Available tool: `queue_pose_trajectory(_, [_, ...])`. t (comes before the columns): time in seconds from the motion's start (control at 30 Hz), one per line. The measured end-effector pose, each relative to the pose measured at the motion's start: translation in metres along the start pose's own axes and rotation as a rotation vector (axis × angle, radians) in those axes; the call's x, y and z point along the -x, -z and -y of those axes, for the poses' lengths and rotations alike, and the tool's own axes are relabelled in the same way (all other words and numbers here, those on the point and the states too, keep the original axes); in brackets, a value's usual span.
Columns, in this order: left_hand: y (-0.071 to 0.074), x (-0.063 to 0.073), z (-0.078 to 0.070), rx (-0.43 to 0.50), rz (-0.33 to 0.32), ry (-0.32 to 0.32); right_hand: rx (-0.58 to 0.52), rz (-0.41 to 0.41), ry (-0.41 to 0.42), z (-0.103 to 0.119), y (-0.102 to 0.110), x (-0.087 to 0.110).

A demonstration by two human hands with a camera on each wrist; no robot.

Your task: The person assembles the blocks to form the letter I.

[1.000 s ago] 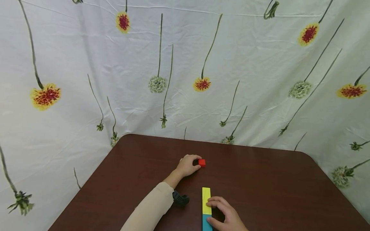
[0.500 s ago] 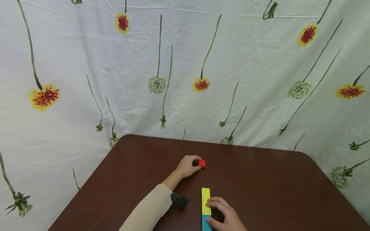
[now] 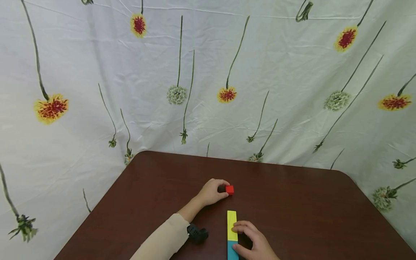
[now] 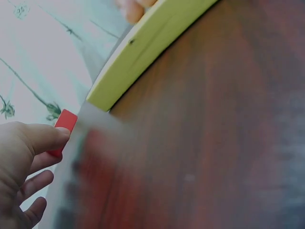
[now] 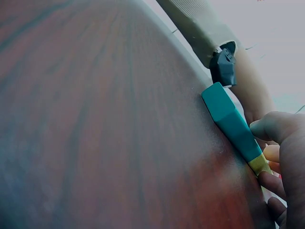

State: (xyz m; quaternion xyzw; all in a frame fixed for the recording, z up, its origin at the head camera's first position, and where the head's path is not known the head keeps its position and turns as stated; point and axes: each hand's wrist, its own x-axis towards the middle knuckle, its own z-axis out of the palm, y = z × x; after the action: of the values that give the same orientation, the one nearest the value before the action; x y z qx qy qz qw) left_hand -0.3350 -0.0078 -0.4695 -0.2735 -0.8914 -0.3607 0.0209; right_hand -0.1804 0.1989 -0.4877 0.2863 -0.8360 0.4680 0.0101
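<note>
My left hand (image 3: 212,191) pinches a small red block (image 3: 229,190) between thumb and fingertips, beyond the far end of a yellow block (image 3: 232,224). The red block (image 4: 66,120) shows past the thumb in the left wrist view. A blue block (image 3: 232,250) meets the near end of the yellow one, forming a straight row; the lower frame edge cuts it off. My right hand (image 3: 256,242) lies over the row, fingers loosely bent, a fingertip on the yellow block and the thumb on the blue block (image 5: 231,121). Which faces its fingertips press is partly hidden.
The blocks lie on a dark reddish-brown table (image 3: 308,209) with rounded far corners. A white cloth (image 3: 156,65) with printed flowers hangs behind it. A black camera device (image 3: 197,234) is strapped at the left wrist, beside the beige sleeve (image 3: 165,236).
My left hand has drawn the red block slightly toward me and to the right. My right hand and the yellow and blue blocks have stayed in place.
</note>
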Motion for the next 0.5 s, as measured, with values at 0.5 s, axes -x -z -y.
queue_pose_trajectory(0.5, [-0.004,0.023,-0.009,-0.043,0.025,-0.076,0.012,-0.006,0.011,-0.001,0.001,0.0])
